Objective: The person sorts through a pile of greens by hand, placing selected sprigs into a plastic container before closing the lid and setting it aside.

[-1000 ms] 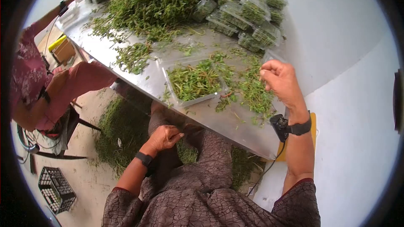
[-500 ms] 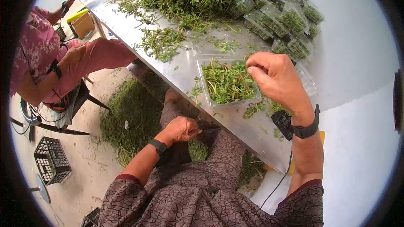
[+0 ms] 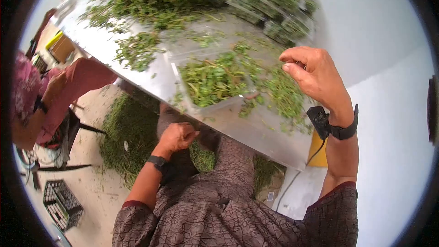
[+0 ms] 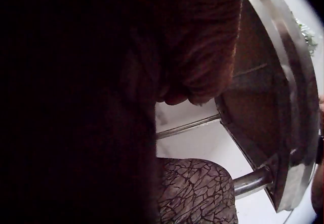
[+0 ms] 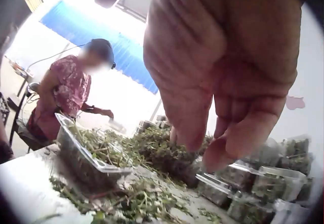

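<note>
My right hand (image 3: 320, 73) hovers over the right part of the metal table (image 3: 270, 139), its thumb and bent fingers apart. Nothing shows between the fingertips in the right wrist view. Below it lie loose green sprigs (image 3: 286, 93). To the hand's left stands an uncovered clear plastic box (image 3: 224, 104), filled with leafy stems (image 3: 210, 80). A clear lid (image 3: 192, 55) spreads behind the box. My left hand (image 3: 176, 136) stays low over the lap in front of the table edge, fingers loosely curled and no thing visible in them; the left wrist view is mostly dark.
A big heap of greens (image 3: 155, 0) covers the far side of the table. Stacked filled boxes (image 3: 279, 7) stand by the wall at the back right. Another person (image 5: 66, 90) sits at left. More greens (image 3: 125, 139) and a black crate (image 3: 61, 206) lie on the floor.
My right hand went from over the loose sprigs to the box's right rim, then back right and up; its thumb and fingers are now farther apart. The left hand stayed over the lap.
</note>
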`<state>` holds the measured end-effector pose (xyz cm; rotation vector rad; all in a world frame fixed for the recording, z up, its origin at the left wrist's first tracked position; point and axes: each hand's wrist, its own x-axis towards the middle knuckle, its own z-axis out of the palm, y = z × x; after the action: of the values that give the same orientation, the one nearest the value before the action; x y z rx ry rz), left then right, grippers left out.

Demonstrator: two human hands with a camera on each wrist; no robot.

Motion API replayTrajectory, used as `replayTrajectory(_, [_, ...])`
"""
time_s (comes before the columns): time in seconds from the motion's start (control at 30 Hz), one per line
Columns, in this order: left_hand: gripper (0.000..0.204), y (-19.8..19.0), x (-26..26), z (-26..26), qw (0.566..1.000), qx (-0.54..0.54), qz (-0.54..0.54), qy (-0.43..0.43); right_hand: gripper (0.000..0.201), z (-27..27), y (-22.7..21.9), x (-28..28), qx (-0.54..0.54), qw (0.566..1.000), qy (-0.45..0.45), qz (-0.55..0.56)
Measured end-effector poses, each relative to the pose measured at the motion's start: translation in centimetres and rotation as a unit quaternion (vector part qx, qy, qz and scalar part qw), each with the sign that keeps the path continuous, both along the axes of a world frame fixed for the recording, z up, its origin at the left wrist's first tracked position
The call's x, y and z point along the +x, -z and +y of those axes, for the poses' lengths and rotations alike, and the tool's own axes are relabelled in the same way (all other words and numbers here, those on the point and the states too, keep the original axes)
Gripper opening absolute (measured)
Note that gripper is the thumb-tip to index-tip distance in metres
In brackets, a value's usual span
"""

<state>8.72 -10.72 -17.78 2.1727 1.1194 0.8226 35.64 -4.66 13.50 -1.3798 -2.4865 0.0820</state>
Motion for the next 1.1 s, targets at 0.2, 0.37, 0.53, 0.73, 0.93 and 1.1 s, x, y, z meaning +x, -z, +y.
replayTrajectory(0.2, [0.028,0.1,0.6,-0.8,0.999,-0.011,0.031,-0.016,0.03,-4.2,1.6,6.4,-0.075,0.994,0.081,0.006])
replayTrajectory(0.37, [0.027,-0.8,0.9,-1.1,0.998,-0.021,0.05,-0.02,0.024,-5.8,4.6,7.6,-0.087,0.989,0.12,-0.016])
replayTrajectory(0.53, [0.027,-0.9,0.9,-0.6,0.997,-0.012,0.072,-0.029,0.014,-5.6,6.9,8.4,-0.021,0.989,0.122,-0.085])
replayTrajectory(0.73, [0.026,-0.2,0.9,-0.4,0.996,-0.03,0.075,-0.027,0.016,-4.7,7.2,8.9,-0.025,0.986,0.129,-0.098])
replayTrajectory(0.93, [0.027,-0.1,0.9,-0.3,0.995,-0.024,0.089,-0.028,0.012,-5.2,3.2,7.4,0.008,0.99,0.125,0.058])
replayTrajectory(1.1, [0.027,-0.4,1.0,-0.4,0.997,-0.007,0.069,-0.032,0.014,-5.0,3.5,7.1,-0.052,0.99,0.123,0.041])
